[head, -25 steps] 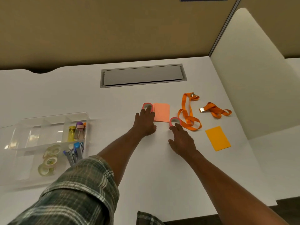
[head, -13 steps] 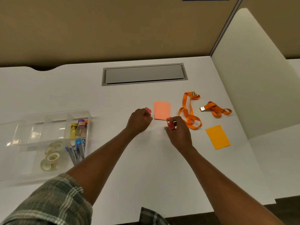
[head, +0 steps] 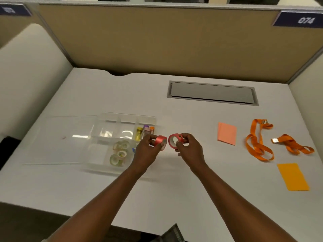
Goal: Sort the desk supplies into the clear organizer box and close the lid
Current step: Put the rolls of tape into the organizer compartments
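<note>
My left hand grips a pink tape roll and my right hand grips a second pink tape roll. Both rolls hover side by side just right of the clear organizer box. The box stands open, its clear lid lying flat to the left. Inside are several pale tape rolls in the front compartment and small coloured bottles at the back right. My left hand hides part of the box's right front corner.
On the white desk to the right lie a pink sticky-note pad, two orange lanyards and an orange sticky-note pad. A grey cable hatch is set into the desk behind. Partition walls close the back and sides.
Both hands picked the pink tape rolls off the desk beside the pink pad and carried them left toward the box. The view swung left, bringing the whole box into sight.
</note>
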